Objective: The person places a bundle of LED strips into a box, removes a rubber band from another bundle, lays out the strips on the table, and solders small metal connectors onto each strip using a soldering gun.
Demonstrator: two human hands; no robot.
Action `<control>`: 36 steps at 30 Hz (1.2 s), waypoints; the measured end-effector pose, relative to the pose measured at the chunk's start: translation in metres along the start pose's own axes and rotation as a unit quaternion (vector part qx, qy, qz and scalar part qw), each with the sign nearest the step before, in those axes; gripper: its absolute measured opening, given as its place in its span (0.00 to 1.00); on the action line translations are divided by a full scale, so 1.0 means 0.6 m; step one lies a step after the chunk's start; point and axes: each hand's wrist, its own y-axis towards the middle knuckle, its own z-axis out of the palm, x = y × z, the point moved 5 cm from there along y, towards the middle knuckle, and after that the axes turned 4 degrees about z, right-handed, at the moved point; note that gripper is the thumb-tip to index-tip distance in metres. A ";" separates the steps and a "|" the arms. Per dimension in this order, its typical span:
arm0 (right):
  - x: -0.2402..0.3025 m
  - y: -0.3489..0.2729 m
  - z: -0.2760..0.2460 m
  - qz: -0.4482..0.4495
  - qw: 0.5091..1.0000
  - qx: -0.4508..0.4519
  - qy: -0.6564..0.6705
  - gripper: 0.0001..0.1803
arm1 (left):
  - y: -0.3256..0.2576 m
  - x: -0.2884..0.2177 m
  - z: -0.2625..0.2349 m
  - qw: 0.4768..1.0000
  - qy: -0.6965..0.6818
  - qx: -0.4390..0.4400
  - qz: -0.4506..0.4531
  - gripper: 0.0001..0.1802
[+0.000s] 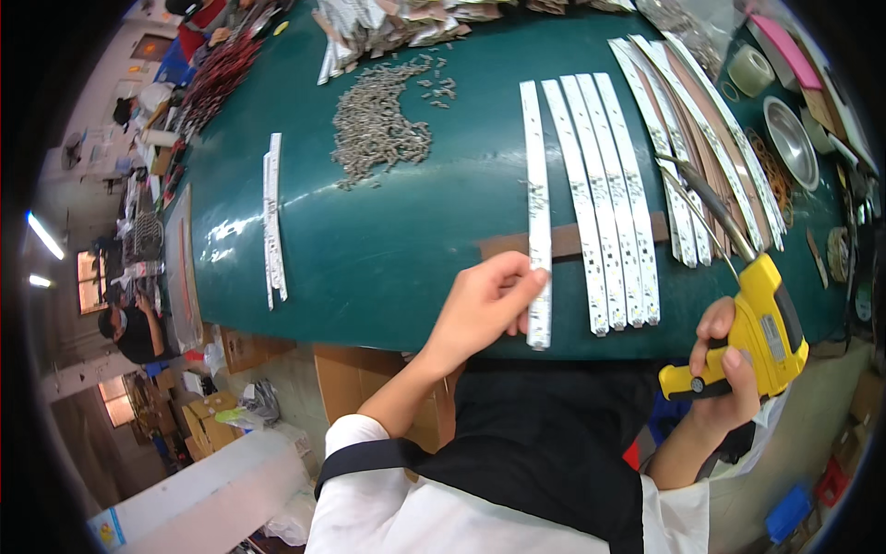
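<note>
On the green tabletop [434, 217], my left hand [483, 307] pinches 1 white strip [537, 212] near its closest end, beside 4 other strips [600, 212]. My right hand [727, 369] grips a yellow soldering gun [771, 319]. Small metal parts [378, 120] lie heaped; which strips are finished, I cannot tell.

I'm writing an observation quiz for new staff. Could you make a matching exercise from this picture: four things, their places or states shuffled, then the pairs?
Things:
1. Gun-shaped tool
2. Single narrow strip
3. Small loose parts
4. Round bowl

Places or states:
A. Heaped on the green table, left of the strip
B. Shiny, near the table's right side
C. Held in the right hand
D. Held by the left hand

Pairs: 1-C, 2-D, 3-A, 4-B
</note>
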 end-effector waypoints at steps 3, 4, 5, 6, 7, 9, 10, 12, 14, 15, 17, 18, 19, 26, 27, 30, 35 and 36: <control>0.001 -0.004 -0.020 -0.022 1.000 -0.004 -0.008 0.33 | -0.016 -0.006 -0.096 0.990 0.040 -0.116 0.076 0.13; 0.001 -0.006 -0.031 -0.026 1.000 -0.017 -0.008 0.33 | -0.022 -0.001 -0.142 0.982 0.056 -0.159 0.080 0.14; 0.002 -0.008 -0.039 -0.030 0.999 -0.029 -0.007 0.32 | -0.029 0.002 -0.194 0.973 0.072 -0.201 0.085 0.15; 0.005 -0.007 -0.042 -0.034 0.999 -0.028 -0.014 0.32 | -0.043 0.004 -0.256 0.949 0.157 -0.256 0.101 0.15; 0.005 -0.005 -0.043 -0.039 0.999 -0.027 -0.021 0.32 | -0.065 0.006 -0.314 0.914 0.241 -0.307 0.113 0.15; -0.001 -0.001 -0.040 -0.044 0.998 -0.025 -0.020 0.33 | -0.103 0.002 -0.392 0.803 0.466 -0.364 0.072 0.15; -0.002 0.000 -0.039 -0.044 0.999 -0.026 -0.017 0.33 | -0.121 0.007 -0.428 0.804 0.459 -0.375 0.049 0.15; -0.003 0.002 -0.038 -0.042 0.999 -0.020 -0.011 0.33 | -0.151 0.022 -0.484 0.797 0.460 -0.391 -0.009 0.16; -0.001 0.001 -0.039 -0.037 0.999 -0.026 -0.017 0.33 | -0.154 0.029 -0.508 0.783 0.494 -0.377 -0.017 0.17; -0.002 0.001 -0.040 -0.037 0.999 -0.025 -0.018 0.33 | -0.149 0.026 -0.509 0.770 0.528 -0.358 -0.024 0.17; -0.003 0.002 -0.041 -0.034 0.999 -0.024 -0.022 0.33 | -0.151 0.023 -0.515 0.772 0.527 -0.354 -0.043 0.18; 0.003 0.000 -0.047 -0.037 0.999 -0.029 -0.028 0.33 | -0.144 0.011 -0.509 0.751 0.549 -0.352 -0.103 0.18; 0.001 0.000 -0.048 -0.039 0.999 -0.008 -0.024 0.32 | -0.148 0.002 -0.504 0.724 0.569 -0.354 -0.165 0.19; -0.001 -0.001 -0.027 -0.039 0.999 -0.026 -0.016 0.33 | -0.031 -0.079 -0.318 0.775 0.502 -0.303 0.236 0.05; 0.001 -0.003 -0.024 -0.041 0.999 -0.028 -0.020 0.33 | -0.004 -0.081 -0.304 0.778 0.502 -0.286 0.248 0.06; 0.008 -0.011 -0.025 -0.032 0.999 -0.005 -0.022 0.32 | 0.031 -0.072 -0.285 0.782 0.518 -0.245 0.245 0.06; 0.010 -0.012 -0.037 -0.039 0.999 -0.033 -0.012 0.31 | 0.063 -0.055 -0.272 0.801 0.498 -0.224 0.247 0.06; 0.006 -0.009 -0.034 -0.031 0.999 -0.034 0.004 0.31 | 0.061 -0.064 -0.249 0.836 0.435 -0.220 0.249 0.05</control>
